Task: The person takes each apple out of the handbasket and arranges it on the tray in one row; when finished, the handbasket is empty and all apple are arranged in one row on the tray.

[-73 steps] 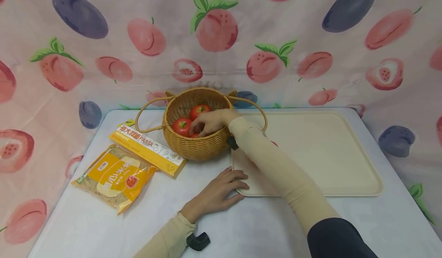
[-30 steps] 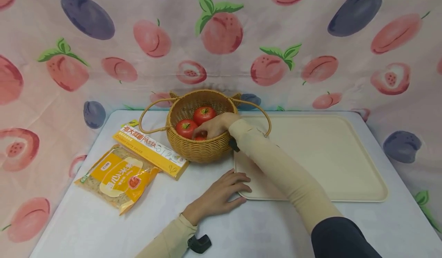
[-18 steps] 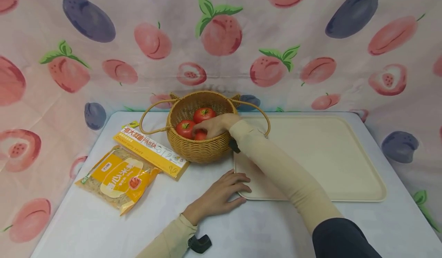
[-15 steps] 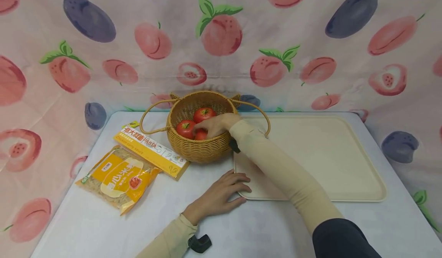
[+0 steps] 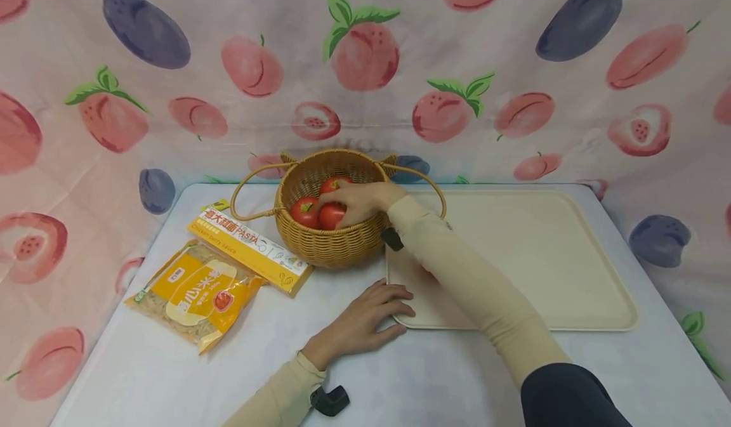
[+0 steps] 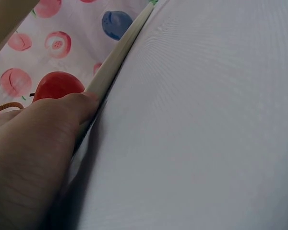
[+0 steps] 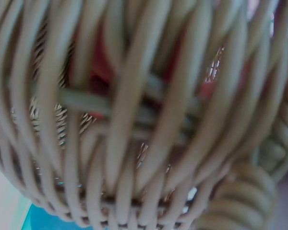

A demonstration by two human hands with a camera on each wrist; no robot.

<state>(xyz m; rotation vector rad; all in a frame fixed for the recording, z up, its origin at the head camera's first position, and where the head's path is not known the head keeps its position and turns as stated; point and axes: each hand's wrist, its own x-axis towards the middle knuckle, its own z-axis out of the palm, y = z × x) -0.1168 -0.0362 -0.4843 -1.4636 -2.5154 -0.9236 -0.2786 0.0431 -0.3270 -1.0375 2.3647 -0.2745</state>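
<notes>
Apples [image 5: 304, 214] lie in the basket [image 5: 328, 249], three in view there. Fruit-print cloth [image 5: 365, 116] hangs behind a white table [image 5: 445, 382]. On the table's right side lies a cream tray [image 5: 548, 256]. Just left of it, the basket stands upright, its two handles reaching out to either side; the right wrist view shows its weave blurred, with red between the strands. Left of the basket are a yellow bag [image 5: 197, 297] and, just beyond, a slanted box [image 5: 248, 249], one end near the basket. The left hand [image 5: 362, 319] rests at the tray's near left corner, fingers apart, holding nothing. The right hand [image 5: 362, 202] reaches over the basket's rim, fingers curled round the near apple [image 5: 331, 216]. Past the left thumb, the left wrist view shows one more apple [image 6: 58, 87] beyond the tray's edge; what it rests on is hidden. A black band [image 5: 330, 400] sits at the left wrist.
</notes>
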